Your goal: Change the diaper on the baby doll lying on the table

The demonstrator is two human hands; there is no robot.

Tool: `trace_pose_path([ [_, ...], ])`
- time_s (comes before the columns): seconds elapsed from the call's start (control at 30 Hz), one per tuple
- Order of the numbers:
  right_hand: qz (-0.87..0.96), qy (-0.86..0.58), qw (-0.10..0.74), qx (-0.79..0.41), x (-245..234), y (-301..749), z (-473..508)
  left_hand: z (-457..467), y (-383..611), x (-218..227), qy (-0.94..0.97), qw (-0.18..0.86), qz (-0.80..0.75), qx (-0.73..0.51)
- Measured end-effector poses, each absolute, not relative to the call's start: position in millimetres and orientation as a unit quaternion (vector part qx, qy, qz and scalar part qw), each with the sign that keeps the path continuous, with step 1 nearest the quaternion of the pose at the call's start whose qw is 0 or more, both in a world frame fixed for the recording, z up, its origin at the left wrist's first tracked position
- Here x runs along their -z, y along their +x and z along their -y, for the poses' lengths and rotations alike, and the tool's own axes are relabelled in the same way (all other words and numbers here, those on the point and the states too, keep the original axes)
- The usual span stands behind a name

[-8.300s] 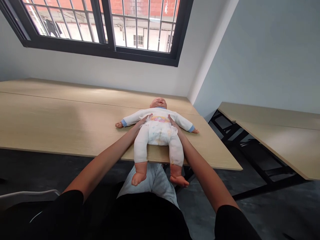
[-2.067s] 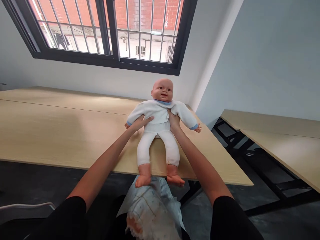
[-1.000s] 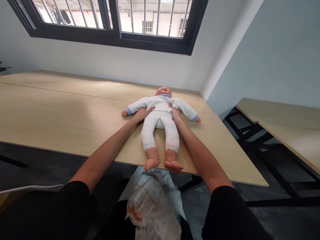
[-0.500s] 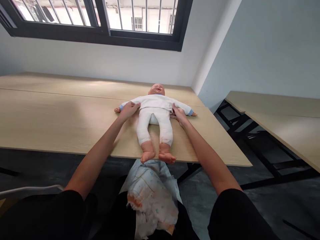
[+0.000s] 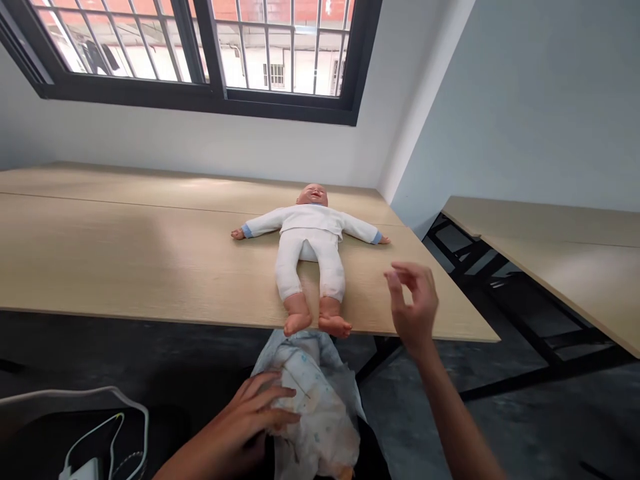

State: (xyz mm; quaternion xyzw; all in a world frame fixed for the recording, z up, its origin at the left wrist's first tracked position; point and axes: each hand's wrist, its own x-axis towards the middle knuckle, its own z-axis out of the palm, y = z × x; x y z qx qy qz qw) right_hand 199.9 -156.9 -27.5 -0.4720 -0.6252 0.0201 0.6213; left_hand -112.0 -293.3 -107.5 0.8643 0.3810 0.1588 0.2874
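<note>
A baby doll lies on its back on the wooden table, arms spread, its bare feet at the front edge. It wears a white top with blue cuffs and white trousers. A crumpled, stained cloth-like bundle, pale with small blue marks, lies on my lap below the feet. My left hand reaches over its left side with fingers spread; contact is hard to judge. To the right of the doll, my right hand is raised by the table edge, fingers curved and apart from the thumb, holding nothing.
A barred window is in the wall behind the table. At right stands another table on black folding legs, across a gap. White cables and a small white device are at lower left.
Both hands have let go of the doll's sides. My left hand has come down to the bundle on my lap; my right hand has drawn back to the right. The doll stays in place.
</note>
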Motion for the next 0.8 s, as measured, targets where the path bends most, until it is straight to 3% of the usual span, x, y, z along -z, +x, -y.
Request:
trace_pose_path([
  [0.1,0.579,-0.493,0.647,-0.061,36,205,220,291,-111,133,0.877,0.275,-0.387,-0.073],
  [0.2,0.548,-0.531,0.639,-0.101,46,219,257,282,-98,140,0.881,0.271,-0.38,-0.075],
  [0.37,0.54,-0.567,0.604,-0.148,41,241,272,268,-80,118,0.858,0.333,-0.364,-0.14],
  [0.53,0.541,-0.555,0.594,-0.214,35,244,263,264,-84,99,0.825,0.313,-0.403,-0.245],
  [0.6,0.61,-0.561,0.501,-0.25,42,244,258,264,-88,97,0.78,0.313,-0.447,-0.308],
  [0.73,0.732,-0.531,0.199,-0.378,73,231,258,261,-93,97,0.644,0.381,-0.514,-0.419],
  [0.8,0.727,-0.518,0.136,-0.429,87,215,261,259,-92,95,0.576,0.431,-0.519,-0.462],
])
